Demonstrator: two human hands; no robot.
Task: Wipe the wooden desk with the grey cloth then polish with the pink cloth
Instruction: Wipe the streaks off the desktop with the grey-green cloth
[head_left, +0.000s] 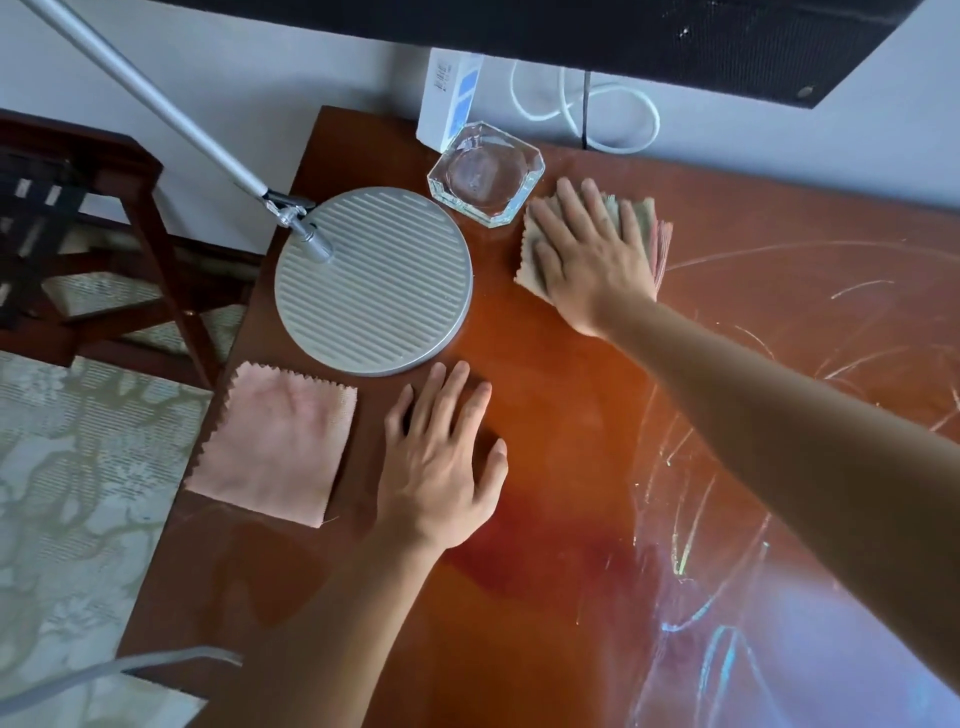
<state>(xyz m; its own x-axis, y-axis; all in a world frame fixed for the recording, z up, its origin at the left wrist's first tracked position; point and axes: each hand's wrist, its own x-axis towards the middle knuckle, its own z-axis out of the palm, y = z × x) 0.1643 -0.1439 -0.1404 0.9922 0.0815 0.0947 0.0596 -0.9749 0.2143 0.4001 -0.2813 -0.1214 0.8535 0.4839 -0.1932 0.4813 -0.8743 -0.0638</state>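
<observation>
Two cloths: one grey cloth (535, 249) under the right hand (587, 249), one pink cloth (272, 441) beside the left hand (441, 467); one glass ashtray (485, 174).

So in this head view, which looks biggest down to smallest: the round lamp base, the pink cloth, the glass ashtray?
1. Round lamp base.
2. Pink cloth, though it lies nearer the camera, which may flatter it.
3. Glass ashtray, clearly smallest.

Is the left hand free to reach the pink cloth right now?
Probably yes: the left hand lies flat and empty on the desk, and the pink cloth lies just beside it with nothing between.
</observation>
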